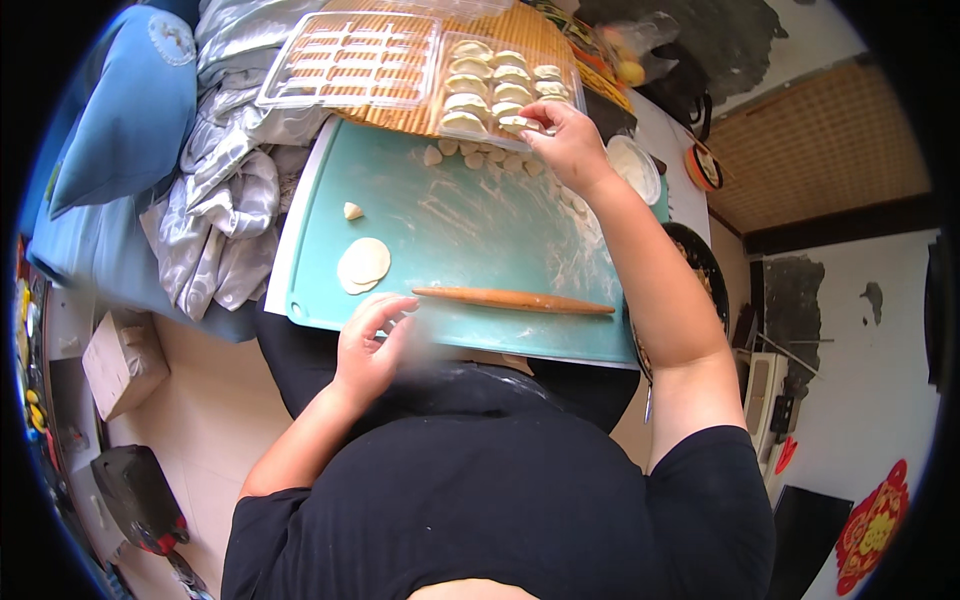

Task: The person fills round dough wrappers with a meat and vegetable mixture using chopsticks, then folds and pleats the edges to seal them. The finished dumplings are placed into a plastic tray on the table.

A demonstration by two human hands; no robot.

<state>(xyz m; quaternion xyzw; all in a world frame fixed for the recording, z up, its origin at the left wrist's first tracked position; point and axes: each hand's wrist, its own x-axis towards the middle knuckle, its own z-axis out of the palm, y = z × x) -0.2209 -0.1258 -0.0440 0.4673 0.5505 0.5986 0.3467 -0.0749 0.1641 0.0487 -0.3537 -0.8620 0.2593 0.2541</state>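
My right hand [565, 145] pinches a pale dumpling [519, 125] by its end, at the front edge of a clear plastic tray [441, 88]. Several finished dumplings [468, 84] lie in that tray in columns. Low over the near edge of a green board [440, 235], my left hand [372, 345] is open and holds nothing, its fingers loosely curved and partly blurred. Just beyond it lies a small stack of round dough wrappers [363, 263]. A wooden rolling pin [515, 300] rests across the board to the right of that hand.
Small dough lumps [473, 160] line the board's far edge; a single lump [352, 211] sits at left. A second clear tray [350, 60] stands at the back left. Flour fills a tub [632, 165] at right. A dark pan [708, 265] is partly behind my right arm. Silver cloth [225, 190] bunches at left.
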